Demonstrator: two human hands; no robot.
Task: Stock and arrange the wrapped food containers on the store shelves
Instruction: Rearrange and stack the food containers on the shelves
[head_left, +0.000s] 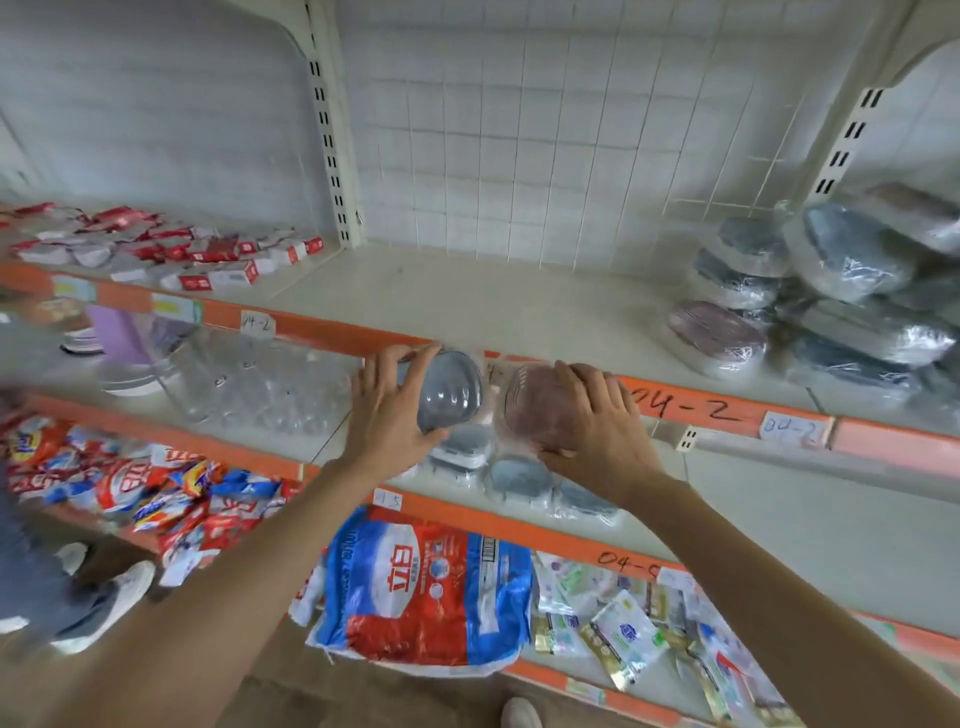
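The left hand (387, 410) grips a grey container (449, 389) under clear, glossy wrap; the right hand (597, 415) holds a dusty pink container (535, 410) wrapped the same way. At 3 o'clock from them a pile of containers (831, 291) shows dark grey-blue lids, one pink-brown, all under silvery film. The shelf boards (467, 291) are cream with orange front edges (691, 410) bearing black handwritten numbers. Behind, at 12 o'clock, a white wire grid (545, 130) covers pale wall. At 10 o'clock lie red-and-white packets (208, 254). At 6 o'clock sits a big bag (415, 587) in red, blue and white; at 8 o'clock smaller bags (130, 483) repeat those colours with yellow touches.
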